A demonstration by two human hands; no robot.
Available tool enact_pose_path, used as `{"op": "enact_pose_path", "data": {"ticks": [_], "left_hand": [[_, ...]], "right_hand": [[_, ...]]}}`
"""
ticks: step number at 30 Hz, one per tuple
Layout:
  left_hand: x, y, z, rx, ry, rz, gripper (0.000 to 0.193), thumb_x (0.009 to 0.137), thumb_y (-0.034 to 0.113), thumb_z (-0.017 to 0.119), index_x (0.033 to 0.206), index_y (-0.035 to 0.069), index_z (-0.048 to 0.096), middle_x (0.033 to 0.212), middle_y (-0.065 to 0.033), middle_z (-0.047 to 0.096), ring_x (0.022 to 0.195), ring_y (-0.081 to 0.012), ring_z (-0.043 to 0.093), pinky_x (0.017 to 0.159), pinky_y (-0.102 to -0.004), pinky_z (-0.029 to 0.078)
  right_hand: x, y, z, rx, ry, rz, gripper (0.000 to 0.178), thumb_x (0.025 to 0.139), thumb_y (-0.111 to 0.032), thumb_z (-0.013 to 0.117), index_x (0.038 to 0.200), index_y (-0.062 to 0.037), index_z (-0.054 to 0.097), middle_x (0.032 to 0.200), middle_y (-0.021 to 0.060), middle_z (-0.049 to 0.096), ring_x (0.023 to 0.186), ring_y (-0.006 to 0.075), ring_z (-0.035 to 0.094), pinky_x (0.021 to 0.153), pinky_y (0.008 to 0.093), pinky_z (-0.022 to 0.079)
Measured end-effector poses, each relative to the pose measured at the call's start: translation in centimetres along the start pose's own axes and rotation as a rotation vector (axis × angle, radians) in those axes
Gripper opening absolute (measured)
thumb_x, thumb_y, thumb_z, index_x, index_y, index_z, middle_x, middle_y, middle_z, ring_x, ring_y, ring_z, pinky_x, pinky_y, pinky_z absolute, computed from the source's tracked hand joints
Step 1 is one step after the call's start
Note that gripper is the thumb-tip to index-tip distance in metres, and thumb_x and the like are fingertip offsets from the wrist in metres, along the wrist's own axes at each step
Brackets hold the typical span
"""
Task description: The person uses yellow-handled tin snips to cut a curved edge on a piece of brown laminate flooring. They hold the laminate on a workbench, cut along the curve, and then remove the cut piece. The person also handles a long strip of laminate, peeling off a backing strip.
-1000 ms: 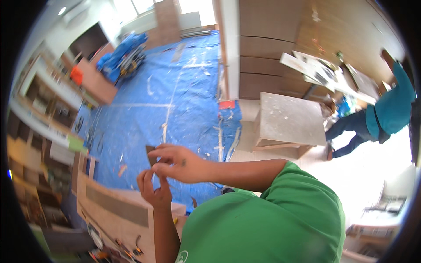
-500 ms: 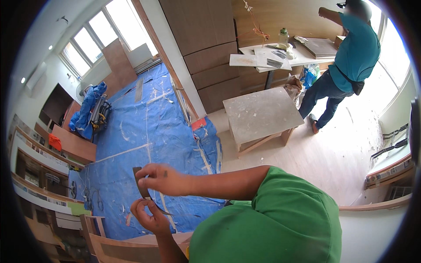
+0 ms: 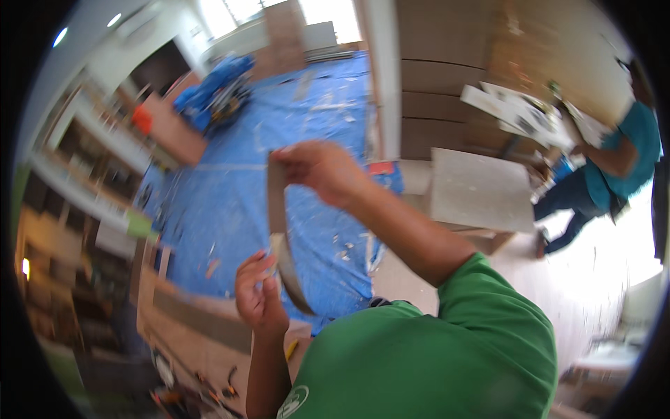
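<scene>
A long, thin brown strip [image 3: 276, 199], like edge banding, hangs in front of me and curves at its lower end, where a paler side shows. My right hand [image 3: 324, 173] pinches its top end between thumb and fingers. Lower down, my left hand [image 3: 257, 293] is beside the strip, fingers loosely curled and thumb apart. Its fingertips are close to the strip's edge; whether they touch it is unclear through the blur.
Blue sheeting [image 3: 223, 230] covers the floor ahead. A low table [image 3: 478, 188] stands to the right, near a person in a teal shirt [image 3: 628, 146] at a cluttered worktop [image 3: 509, 108]. Below left, a wooden bench [image 3: 202, 321] has hand tools [image 3: 227, 387] near it.
My view has swung, shifting the room rightward. My right hand has risen with the strip, drawing more of it out straight. My left hand's fingers have loosened. The other person's arm has come down.
</scene>
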State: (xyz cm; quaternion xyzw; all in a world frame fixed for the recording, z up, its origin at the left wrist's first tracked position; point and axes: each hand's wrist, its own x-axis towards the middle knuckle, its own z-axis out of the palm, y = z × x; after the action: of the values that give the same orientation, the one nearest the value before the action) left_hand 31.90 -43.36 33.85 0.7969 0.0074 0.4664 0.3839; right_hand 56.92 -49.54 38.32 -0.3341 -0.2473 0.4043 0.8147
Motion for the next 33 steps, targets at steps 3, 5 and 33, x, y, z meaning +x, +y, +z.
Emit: {"op": "enact_pose_path", "data": {"ticks": [3,5,33], "left_hand": [[0.0,0.1,-1.3,-0.094,0.067,-0.027,0.008,0.102,0.008,0.06,0.107,0.003,0.057,0.118,-0.0181,0.07,0.124,-0.034,0.059,0.108,-0.0474,0.043],[-0.2,0.8,-2.3,-0.087,0.113,-0.053,0.008,0.101,0.008,0.061,0.106,0.003,0.057,0.118,-0.0176,0.07,0.124,-0.0336,0.059,0.109,-0.047,0.043],[-5.5,1.9,-7.0,-0.387,0.41,-0.218,0.011,0.103,0.013,0.062,0.108,0.005,0.056,0.118,-0.0169,0.069,0.127,-0.0324,0.058,0.114,-0.0487,0.038]], "right_hand": [[1.0,-0.9,1.3,-0.047,-0.024,-0.043,0.026,0.1,-0.013,0.06,0.115,0.0057,0.07,0.11,0.0142,0.073,0.099,0.0241,0.07,0.094,0.0384,0.054],[1.5,-1.3,2.6,-0.067,-0.048,-0.057,0.027,0.101,-0.012,0.056,0.118,0.0068,0.068,0.114,0.015,0.072,0.101,0.024,0.069,0.096,0.0385,0.054],[12.2,-3.6,7.5,-0.143,-0.031,-0.09,0.029,0.104,-0.005,0.048,0.122,0.0127,0.062,0.122,0.0203,0.066,0.108,0.0277,0.065,0.101,0.0419,0.055]]}}
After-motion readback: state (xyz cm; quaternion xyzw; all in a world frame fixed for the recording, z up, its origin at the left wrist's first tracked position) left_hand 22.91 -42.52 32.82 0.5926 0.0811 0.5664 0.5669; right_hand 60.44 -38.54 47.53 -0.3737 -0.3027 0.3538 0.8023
